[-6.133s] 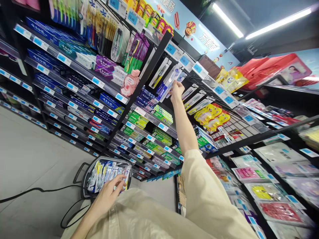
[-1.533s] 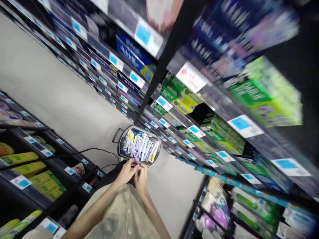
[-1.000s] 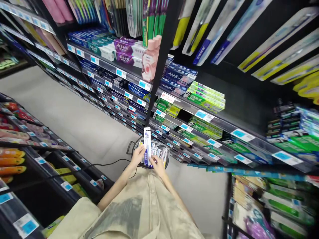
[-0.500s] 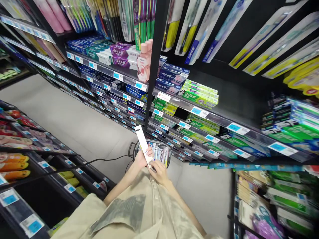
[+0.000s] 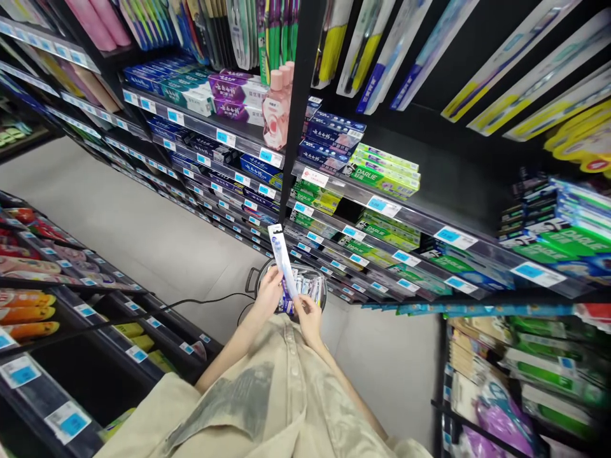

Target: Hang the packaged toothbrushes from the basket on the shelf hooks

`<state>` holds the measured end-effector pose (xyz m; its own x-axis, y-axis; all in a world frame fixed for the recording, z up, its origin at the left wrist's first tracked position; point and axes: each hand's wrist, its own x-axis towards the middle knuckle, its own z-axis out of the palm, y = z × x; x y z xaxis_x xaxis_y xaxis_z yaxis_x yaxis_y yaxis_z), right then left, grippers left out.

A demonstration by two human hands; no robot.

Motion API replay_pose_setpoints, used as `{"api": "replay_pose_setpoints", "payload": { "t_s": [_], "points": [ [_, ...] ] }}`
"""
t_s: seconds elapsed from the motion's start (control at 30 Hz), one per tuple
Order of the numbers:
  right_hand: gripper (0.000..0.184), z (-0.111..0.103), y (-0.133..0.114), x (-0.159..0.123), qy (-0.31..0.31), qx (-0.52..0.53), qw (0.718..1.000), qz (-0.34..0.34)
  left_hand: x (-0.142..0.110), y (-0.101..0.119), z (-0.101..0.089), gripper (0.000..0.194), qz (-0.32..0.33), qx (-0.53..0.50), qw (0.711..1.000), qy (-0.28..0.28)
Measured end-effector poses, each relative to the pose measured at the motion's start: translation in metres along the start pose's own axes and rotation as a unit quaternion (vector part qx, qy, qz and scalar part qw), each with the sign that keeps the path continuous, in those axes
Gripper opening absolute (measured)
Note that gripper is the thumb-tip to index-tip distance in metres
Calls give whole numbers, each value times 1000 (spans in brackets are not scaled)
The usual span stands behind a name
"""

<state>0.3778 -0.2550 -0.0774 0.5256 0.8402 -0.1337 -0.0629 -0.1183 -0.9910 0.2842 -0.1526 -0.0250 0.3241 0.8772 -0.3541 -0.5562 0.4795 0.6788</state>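
Both my hands hold one long white-and-blue toothbrush pack [image 5: 282, 256] upright over a dark basket [image 5: 254, 280] on the floor. My left hand [image 5: 268, 292] grips its middle from the left. My right hand [image 5: 309, 315] pinches its lower end. The basket holds several more toothbrush packs [image 5: 305, 286]. Other toothbrush packs [image 5: 377, 57] hang on the black display above.
Shelves of toothpaste boxes [image 5: 382, 178] with blue price tags run ahead and to the right. A pink bottle [image 5: 275, 114] stands by a black upright post. Another shelf rack [image 5: 62, 305] lies at my left, with a grey floor aisle [image 5: 124, 229] between and a black cable [image 5: 210, 300].
The toothbrush pack has come out of the basket into both hands. Over the last half second it turned from a leftward tilt to nearly upright, its printed side now showing.
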Motion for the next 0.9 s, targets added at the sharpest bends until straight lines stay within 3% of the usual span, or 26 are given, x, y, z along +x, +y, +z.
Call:
{"api": "replay_pose_setpoints", "payload": {
  "t_s": [0.1,0.43,0.6,0.77,0.9],
  "points": [
    [39,1,2,-1,-21,40,998,47,-3,2,-4,25,28,62,998,1],
    [43,6,1,-9,-11,55,996,69,-5,5,-11,32,53,168,984,-6],
    [42,4,-6,-14,-30,-30,999,-24,-11,9,-15,39,50,252,966,-43],
    [38,5,-6,-5,-69,-30,994,-74,-6,-8,-27,55,46,315,946,-65],
    [49,-1,-14,9,-52,-15,996,-70,-7,-26,-24,61,102,292,951,-17]
  ]
}}
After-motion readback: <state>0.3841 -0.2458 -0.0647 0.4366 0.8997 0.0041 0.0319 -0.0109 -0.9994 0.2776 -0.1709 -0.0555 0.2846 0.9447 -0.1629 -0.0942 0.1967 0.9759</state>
